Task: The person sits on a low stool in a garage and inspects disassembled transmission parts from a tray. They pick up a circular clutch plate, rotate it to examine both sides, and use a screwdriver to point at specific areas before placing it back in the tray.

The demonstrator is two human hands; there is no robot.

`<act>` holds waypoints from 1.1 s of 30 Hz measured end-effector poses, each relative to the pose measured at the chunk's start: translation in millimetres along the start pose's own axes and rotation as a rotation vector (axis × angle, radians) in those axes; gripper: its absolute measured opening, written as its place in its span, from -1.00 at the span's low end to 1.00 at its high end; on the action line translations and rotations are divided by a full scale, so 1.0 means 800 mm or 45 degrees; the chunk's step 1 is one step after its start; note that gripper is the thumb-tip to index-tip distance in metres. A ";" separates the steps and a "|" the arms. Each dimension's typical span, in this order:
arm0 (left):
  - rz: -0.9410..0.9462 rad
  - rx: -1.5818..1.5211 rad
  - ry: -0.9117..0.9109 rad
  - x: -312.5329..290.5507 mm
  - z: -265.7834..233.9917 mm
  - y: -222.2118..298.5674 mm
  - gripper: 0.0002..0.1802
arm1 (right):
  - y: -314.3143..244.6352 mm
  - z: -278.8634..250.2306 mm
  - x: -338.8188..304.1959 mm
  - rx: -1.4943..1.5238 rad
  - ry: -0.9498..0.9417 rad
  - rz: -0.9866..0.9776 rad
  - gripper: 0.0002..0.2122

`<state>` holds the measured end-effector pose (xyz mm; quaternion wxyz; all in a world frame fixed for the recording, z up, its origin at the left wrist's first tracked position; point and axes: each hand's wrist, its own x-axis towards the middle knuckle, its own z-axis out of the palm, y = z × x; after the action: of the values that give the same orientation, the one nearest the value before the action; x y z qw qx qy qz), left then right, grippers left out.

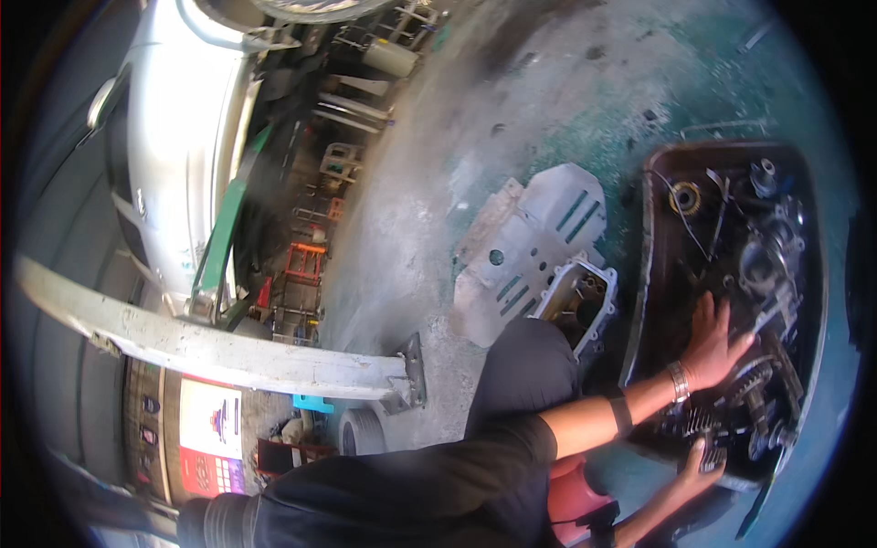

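My left hand (717,352) reaches out from a black sleeve, with a metal bracelet at its wrist. Its fingers are spread over a dark rectangular tub (647,247) of greasy metal parts, close to a cast metal housing (763,265). Below it in the picture, my right hand (699,473) is closed around a small toothed gear (714,458) at the tub's near end; some of its fingers are hidden. Between the hands lies a shaft with gears (754,384). A brass-coloured ring (683,197) and thin metal rods rest toward the tub's far end.
Beside my knee, an open cast casing (585,301) lies against a slotted metal plate (530,251) on the stained floor. A pink stool (574,498) is beneath me. A white post (237,352), a tyre (362,431) and a silver car (183,137) are at left.
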<state>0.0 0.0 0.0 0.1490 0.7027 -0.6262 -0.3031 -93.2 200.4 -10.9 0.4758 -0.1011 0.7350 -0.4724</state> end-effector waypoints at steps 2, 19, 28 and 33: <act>-0.010 -0.028 -0.009 0.000 0.013 0.010 -0.07 | -0.010 -0.004 0.008 -0.139 0.027 -0.212 -0.16; -0.048 -0.041 0.028 -0.007 -0.029 0.016 -0.09 | -0.044 0.038 0.001 -0.075 0.142 -0.011 -0.25; -0.084 -0.042 -0.053 -0.007 -0.036 0.021 -0.10 | -0.052 0.046 -0.004 0.014 0.009 0.018 -0.26; -0.100 -0.036 -0.115 -0.004 -0.034 0.017 -0.11 | -0.048 0.042 -0.003 0.040 -0.057 0.044 -0.26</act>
<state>5.5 -4.0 29.9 0.1187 0.7102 -0.5999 -0.3489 -76.8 161.1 17.7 0.5017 -0.0916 0.7183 -0.4732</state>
